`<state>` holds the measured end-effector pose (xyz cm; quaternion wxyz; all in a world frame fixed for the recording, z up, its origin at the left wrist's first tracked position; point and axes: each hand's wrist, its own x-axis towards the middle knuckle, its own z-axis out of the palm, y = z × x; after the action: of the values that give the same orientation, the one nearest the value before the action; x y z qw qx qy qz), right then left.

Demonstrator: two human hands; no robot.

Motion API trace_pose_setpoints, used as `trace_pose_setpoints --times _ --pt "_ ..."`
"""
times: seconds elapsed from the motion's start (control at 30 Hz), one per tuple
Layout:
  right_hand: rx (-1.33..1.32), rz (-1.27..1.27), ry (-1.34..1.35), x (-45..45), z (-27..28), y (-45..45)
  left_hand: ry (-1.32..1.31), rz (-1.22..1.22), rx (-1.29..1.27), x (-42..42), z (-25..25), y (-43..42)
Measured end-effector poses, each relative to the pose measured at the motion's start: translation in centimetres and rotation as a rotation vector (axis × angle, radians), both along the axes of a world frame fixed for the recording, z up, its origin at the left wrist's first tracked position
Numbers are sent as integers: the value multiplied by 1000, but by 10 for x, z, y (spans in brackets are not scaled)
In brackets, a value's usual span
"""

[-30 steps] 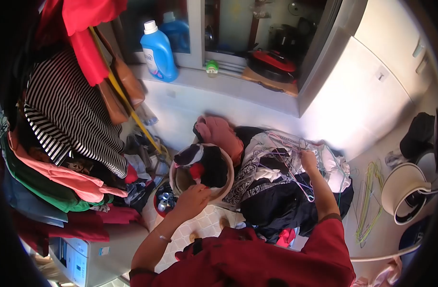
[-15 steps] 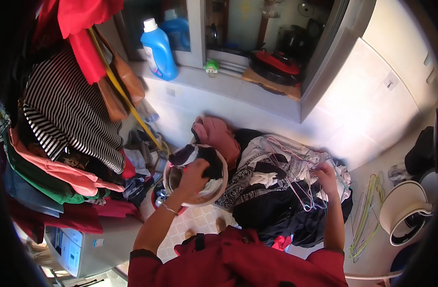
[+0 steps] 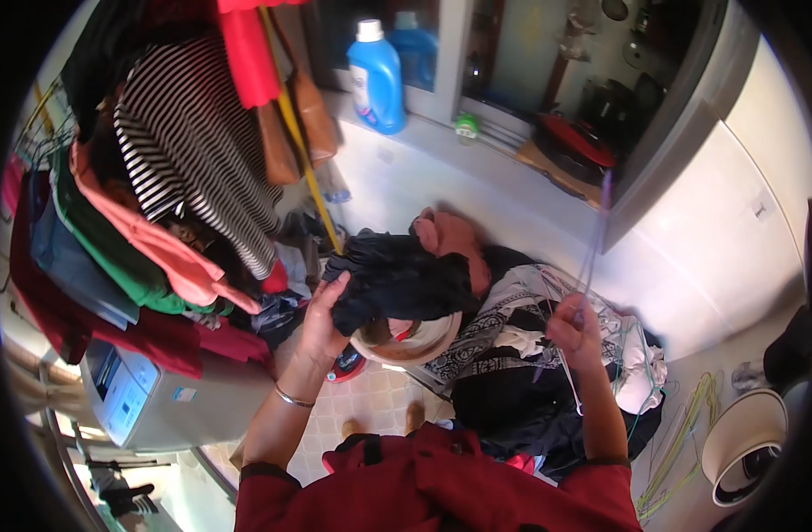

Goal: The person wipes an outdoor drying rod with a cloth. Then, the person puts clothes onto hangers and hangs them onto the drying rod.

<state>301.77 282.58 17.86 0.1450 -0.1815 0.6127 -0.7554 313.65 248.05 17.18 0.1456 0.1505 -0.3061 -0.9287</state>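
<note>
My left hand is closed on the edge of a black garment, which spreads out above a pale round bucket. Some laundry shows inside the bucket beneath it. My right hand grips a thin purple clothes hanger that points up towards the window. Under that hand lies a heap of clothes, with a black-and-white patterned cloth and dark fabric. Other thin hangers rest on the heap. A pink garment sits behind the bucket.
On the left hang a striped garment and several others, above a washing machine. A yellow pole slants beside them. A blue detergent bottle stands on the sill. To the right are green hangers and a white visor.
My left hand has lifted the black garment out of the bucket. My right hand has raised a purple hanger from the heap. The view has shifted, so the surroundings sit further right.
</note>
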Motion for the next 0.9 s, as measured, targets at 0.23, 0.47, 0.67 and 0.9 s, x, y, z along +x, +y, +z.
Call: trace_pose_setpoints --times 0.23,0.47,0.67,0.9 --pt "385 333 542 64 49 -126 5 -3 12 78 25 1" --pt "398 839 199 139 39 -216 -45 125 -101 191 19 -38" --pt "192 831 41 218 46 -284 -68 257 -427 304 8 -66" --pt "12 764 -84 270 99 -344 -137 175 -867 427 -11 -113"
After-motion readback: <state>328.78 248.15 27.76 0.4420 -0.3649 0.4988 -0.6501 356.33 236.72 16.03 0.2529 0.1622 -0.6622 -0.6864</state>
